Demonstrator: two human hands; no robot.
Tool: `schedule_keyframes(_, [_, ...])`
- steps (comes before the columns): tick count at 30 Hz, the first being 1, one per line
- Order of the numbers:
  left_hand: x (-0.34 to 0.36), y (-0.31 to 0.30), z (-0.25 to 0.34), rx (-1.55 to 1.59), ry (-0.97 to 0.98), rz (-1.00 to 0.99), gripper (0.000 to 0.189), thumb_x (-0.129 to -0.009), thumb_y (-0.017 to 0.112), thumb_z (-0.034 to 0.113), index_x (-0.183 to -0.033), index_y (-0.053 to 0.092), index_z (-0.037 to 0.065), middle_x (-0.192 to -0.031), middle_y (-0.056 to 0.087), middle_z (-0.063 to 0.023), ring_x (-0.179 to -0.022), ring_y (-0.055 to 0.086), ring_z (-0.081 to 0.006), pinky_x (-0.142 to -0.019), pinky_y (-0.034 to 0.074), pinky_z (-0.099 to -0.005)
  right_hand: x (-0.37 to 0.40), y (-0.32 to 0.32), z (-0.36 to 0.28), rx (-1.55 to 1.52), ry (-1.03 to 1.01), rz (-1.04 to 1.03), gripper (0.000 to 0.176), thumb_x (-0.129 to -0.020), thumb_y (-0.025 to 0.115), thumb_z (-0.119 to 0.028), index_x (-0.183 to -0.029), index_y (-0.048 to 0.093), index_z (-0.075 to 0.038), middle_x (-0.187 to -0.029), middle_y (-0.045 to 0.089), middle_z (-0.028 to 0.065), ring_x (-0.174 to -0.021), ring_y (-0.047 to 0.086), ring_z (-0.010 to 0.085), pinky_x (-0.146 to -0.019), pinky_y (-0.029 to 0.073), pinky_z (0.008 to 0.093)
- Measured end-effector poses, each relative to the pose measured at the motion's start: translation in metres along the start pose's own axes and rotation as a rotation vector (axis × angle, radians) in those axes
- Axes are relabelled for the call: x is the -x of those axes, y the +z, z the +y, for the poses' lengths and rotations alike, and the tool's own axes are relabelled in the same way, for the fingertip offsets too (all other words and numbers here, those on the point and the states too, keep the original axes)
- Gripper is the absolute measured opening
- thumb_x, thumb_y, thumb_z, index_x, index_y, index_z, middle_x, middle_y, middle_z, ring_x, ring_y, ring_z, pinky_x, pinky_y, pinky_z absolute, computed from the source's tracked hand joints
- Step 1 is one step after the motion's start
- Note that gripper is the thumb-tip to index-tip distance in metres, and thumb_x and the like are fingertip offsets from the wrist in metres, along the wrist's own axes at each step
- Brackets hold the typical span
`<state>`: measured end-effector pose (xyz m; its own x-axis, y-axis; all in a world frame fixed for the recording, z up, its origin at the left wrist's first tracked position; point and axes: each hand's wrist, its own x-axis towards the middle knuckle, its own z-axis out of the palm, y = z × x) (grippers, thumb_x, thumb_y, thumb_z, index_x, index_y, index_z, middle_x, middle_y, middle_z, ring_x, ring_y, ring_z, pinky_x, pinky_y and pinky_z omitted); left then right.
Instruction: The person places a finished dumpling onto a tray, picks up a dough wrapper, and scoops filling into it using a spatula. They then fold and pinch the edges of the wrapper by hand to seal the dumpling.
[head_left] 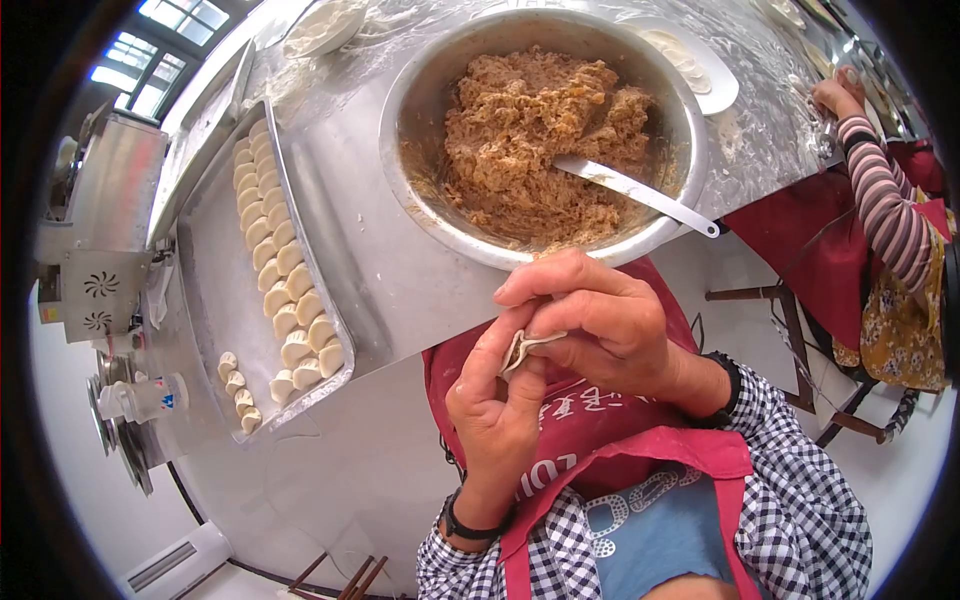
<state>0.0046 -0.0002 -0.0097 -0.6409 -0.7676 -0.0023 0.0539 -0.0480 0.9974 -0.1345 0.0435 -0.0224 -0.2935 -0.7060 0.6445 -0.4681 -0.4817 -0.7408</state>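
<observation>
A small folded dumpling point(525, 350), its pale wrapper edge showing, is pinched between my two hands in front of the red apron. My left hand point(496, 400) holds it from the left and below, my right hand point(605, 320) from the right and above. Just beyond the hands stands a large metal bowl point(397, 170) of brown filling point(540, 130), with a flat metal spatula point(640, 192) resting in the filling and across the rim. To the left, a metal tray point(215, 270) bears rows of finished dumplings point(285, 260) and a short column of several more near its front.
A white plate point(715, 75) lies behind the bowl on the floury table point(380, 300). At the right a co-worker's hands point(840, 92) and striped sleeve reach over the table, near a wooden stool point(795, 330). A white bottle point(150, 398) stands at the left.
</observation>
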Motion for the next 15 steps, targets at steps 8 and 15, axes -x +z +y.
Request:
schedule_keyframes(8, [0.0006, -0.0044, -0.0055, 0.285, -0.021, -0.074, 0.040, -0.086, 0.051, -0.003, -0.125, 0.044, -0.006, -0.119, 0.054, -0.0136, -0.109, 0.052, -0.0187, -0.093, 0.042, -0.0283, -0.0050, -0.0010, -0.0048, -0.039, 0.059, 0.003, 0.019, -0.065, 0.072, -0.002, -0.078, 0.059, -0.002, -0.103, 0.060, 0.0129, -0.085, 0.061, 0.0211, -0.071, 0.051, 0.0302])
schedule_keyframes(15, [-0.0027, -0.0005, 0.0002, 0.323, -0.123, -0.039, 0.043, -0.085, 0.053, -0.001, -0.126, 0.041, -0.006, -0.123, 0.050, -0.0136, -0.109, 0.052, -0.0182, -0.093, 0.042, -0.0283, -0.0015, -0.0016, 0.0008, -0.086, 0.027, -0.028, 0.015, -0.066, 0.069, 0.001, -0.076, 0.058, -0.002, -0.103, 0.060, 0.0129, -0.084, 0.061, 0.0220, -0.070, 0.051, 0.0302])
